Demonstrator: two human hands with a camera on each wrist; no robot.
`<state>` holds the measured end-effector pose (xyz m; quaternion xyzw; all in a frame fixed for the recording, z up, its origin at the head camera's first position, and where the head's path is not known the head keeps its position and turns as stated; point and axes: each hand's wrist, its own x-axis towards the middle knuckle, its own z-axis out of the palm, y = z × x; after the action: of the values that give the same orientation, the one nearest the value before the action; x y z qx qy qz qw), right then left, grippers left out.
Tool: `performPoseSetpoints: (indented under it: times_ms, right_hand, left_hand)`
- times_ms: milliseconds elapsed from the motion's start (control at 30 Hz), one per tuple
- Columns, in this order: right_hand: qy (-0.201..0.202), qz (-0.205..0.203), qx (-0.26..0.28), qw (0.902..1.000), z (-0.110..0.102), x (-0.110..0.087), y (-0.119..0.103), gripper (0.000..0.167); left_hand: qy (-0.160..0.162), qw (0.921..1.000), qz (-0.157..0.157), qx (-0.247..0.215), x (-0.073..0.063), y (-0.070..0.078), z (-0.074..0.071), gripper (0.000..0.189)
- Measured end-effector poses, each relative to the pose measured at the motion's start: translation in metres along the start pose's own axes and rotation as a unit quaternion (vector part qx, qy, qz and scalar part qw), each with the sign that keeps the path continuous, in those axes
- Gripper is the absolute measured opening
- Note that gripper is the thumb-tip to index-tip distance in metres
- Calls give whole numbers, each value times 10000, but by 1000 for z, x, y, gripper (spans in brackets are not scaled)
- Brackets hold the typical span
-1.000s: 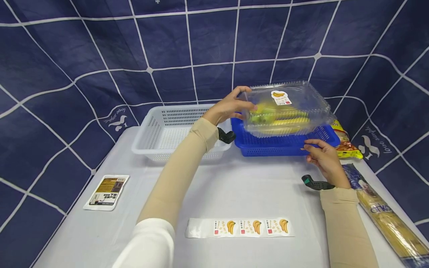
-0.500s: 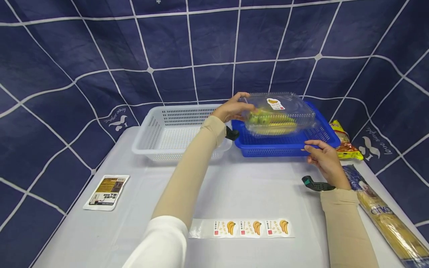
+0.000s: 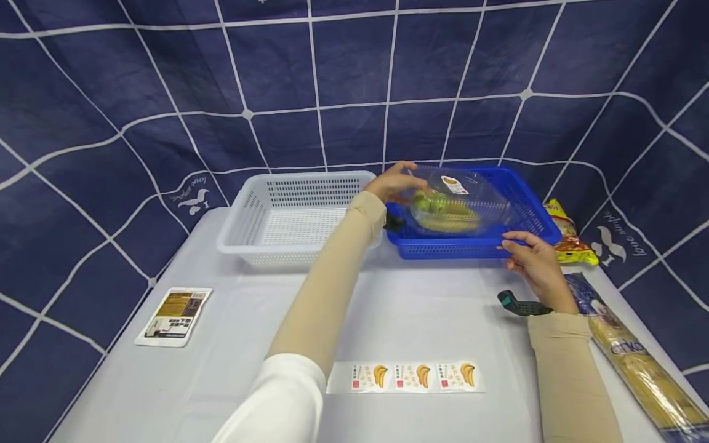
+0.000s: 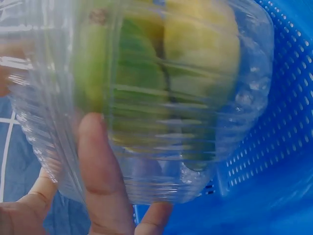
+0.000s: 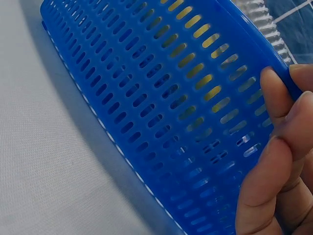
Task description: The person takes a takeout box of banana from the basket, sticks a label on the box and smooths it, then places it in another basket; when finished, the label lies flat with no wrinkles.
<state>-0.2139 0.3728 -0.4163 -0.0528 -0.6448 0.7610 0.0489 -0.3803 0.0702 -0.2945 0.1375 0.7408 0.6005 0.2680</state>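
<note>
A clear plastic clamshell box (image 3: 487, 206) with bananas (image 3: 448, 215) inside and a banana sticker (image 3: 454, 184) on its lid sits low within the blue basket (image 3: 532, 215). My left hand (image 3: 396, 183) grips the box by its left end, fingers along the ribbed wall; in the left wrist view a finger (image 4: 100, 171) presses on the clear side over the greenish-yellow fruit. At the basket's front right rim, my right hand (image 3: 534, 264) pinches the edge between thumb and fingers. The right wrist view shows the slotted blue wall (image 5: 146, 98), with yellow showing through its slots.
A white basket (image 3: 293, 231) stands left of the blue one. A strip of banana stickers (image 3: 410, 376) lies in front. A flat printed packet (image 3: 174, 317) is at left. A yellow-and-red bag (image 3: 570, 237) and a long pack of pasta (image 3: 637, 357) lie at right.
My left hand has lowered the clamshell box of bananas from above the blue basket down into it. My right hand has stayed at the basket's rim.
</note>
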Motion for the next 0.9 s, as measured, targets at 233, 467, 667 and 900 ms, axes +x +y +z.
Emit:
performPoseSetpoints:
  times_ms: [233,467,667,900]
  right_hand:
    - [-69,-64,133,9999,0,0,1,16]
    - [-54,-49,163,9998,-1,0,1,14]
    - [5,-3,114,9999,0,1,0,10]
    - [-20,-45,98,9999,0,0,0,10]
  left_hand:
    - [-118,9998,-81,105,6,-2,7,90]
    - [57,9996,-193,188,9,-1,16,86]
    - [213,9989,-177,386,10,0,21,89]
    - [421,9983,-211,333,12,-2,28,93]
